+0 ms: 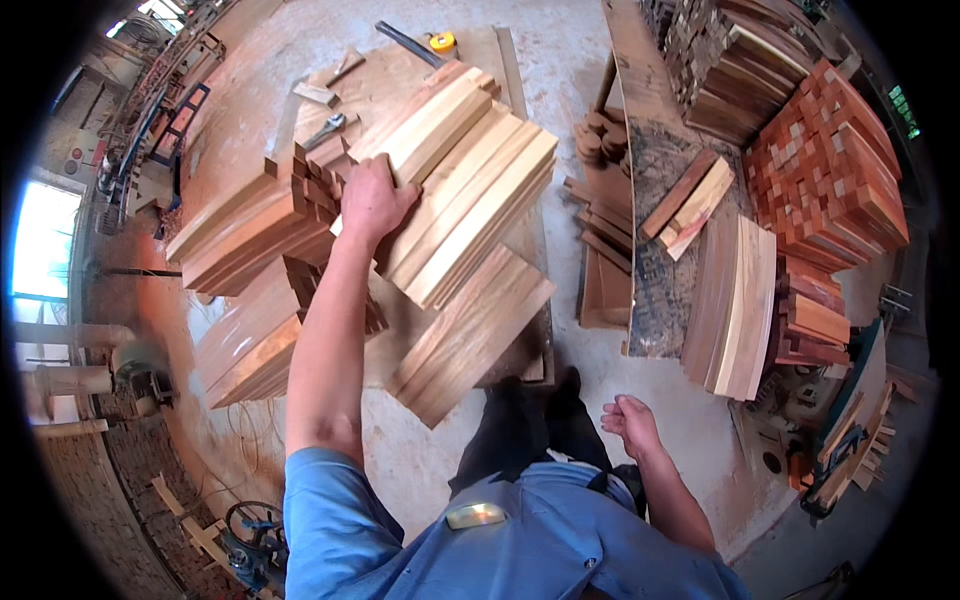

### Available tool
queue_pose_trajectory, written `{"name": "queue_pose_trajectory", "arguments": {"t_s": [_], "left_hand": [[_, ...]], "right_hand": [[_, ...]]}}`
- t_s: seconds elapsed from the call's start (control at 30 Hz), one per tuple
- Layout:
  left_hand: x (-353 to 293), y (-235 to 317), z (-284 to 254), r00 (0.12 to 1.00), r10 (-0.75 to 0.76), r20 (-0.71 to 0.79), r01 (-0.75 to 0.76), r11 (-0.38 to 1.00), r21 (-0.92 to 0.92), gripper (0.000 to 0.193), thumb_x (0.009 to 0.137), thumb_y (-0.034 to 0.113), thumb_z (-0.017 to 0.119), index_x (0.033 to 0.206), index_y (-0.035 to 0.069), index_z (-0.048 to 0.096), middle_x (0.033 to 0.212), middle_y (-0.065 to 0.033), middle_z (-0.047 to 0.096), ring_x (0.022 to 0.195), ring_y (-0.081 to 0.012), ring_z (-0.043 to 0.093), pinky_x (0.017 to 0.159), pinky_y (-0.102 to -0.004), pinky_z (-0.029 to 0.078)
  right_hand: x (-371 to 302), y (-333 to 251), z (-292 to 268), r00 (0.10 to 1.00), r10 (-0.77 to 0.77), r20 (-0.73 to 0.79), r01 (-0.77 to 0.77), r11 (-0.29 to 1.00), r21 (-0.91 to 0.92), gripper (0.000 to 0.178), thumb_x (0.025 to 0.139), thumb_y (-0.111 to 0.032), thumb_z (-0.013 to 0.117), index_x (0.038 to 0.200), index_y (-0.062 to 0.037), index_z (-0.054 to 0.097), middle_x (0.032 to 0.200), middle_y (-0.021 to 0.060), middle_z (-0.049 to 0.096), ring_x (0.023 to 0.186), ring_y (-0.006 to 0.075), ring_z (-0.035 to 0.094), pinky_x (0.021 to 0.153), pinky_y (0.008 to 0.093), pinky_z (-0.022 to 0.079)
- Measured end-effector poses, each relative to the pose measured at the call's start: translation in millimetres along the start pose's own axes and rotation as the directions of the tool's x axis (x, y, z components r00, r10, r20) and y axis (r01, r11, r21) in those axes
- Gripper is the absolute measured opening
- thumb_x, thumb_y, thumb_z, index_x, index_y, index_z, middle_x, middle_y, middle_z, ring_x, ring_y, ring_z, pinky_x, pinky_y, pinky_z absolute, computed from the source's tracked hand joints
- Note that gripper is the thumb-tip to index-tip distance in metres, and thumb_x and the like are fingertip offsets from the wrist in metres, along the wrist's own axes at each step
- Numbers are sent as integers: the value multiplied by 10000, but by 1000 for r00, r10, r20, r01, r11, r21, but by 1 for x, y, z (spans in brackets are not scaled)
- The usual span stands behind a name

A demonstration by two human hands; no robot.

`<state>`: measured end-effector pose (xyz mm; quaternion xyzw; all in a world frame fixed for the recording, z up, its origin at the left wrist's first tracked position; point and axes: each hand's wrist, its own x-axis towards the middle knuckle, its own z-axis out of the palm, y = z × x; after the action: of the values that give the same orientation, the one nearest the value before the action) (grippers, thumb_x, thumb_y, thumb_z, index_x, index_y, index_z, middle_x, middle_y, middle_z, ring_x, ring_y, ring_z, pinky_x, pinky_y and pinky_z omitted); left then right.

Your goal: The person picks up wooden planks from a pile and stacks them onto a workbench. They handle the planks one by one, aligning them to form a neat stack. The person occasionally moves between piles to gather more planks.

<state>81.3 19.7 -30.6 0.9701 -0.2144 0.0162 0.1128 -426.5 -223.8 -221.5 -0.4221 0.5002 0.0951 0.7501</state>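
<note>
My left hand [375,203] is closed on the near end of a pale wooden board [432,140] on top of a stack of light boards [480,205]. The thumb lies on the wood; the other fingertips are hidden. Beside my body on the right, my right hand [632,425] holds nothing, its fingers loosely bent and a little apart. Between the stack and my feet, a wide brown board [470,335] lies slantwise. To the left of my left forearm are two piles of curved reddish-brown wood pieces, an upper pile [240,235] and a lower pile [245,335].
Past the stack lie an adjustable wrench [325,130], a yellow tape measure [442,43] and a dark bar [408,43]. A worn bench [655,310] on the right carries loose strips [690,200] and curved boards [730,310]. Tall reddish wood stacks [825,170] stand beyond it.
</note>
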Motion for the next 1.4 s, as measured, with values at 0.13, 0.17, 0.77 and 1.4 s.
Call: {"name": "queue_pose_trajectory", "arguments": {"t_s": [0.13,0.17,0.77,1.4], "left_hand": [[-70,28,-6,939,201,-280,-240,964,-113,588,756,269,758,1207,-48,554,1094,-250,604,1049,-410,575,916,-478,483],[-97,37,-8,946,211,-247,-249,959,-136,611,744,243,764,1233,-47,539,1093,-241,602,1043,-406,575,917,-474,484],[-246,16,70,988,-79,134,110,964,-241,645,713,234,816,1243,-5,537,1057,-228,623,993,-414,597,896,-489,482],[-211,33,41,946,-260,-195,182,921,-343,888,753,223,823,1438,-87,349,1403,-319,458,1301,-472,450,1090,-478,393]], "right_hand": [[7,6,-3,1000,21,-8,-21,1000,11,267,1039,-278,540,1157,-39,559,1003,125,675,783,204,675,690,345,593],[7,2,1,1000,20,-10,-20,1000,-1,375,1035,-300,548,1232,19,551,990,126,662,807,185,671,684,323,587],[25,-28,12,997,42,63,-34,991,-130,294,1036,-286,542,1171,-28,578,986,96,666,803,176,663,695,328,583],[45,-277,176,562,-735,378,758,276,-591,434,963,-292,599,1250,33,586,1089,209,680,1045,313,662,921,381,492]]}}
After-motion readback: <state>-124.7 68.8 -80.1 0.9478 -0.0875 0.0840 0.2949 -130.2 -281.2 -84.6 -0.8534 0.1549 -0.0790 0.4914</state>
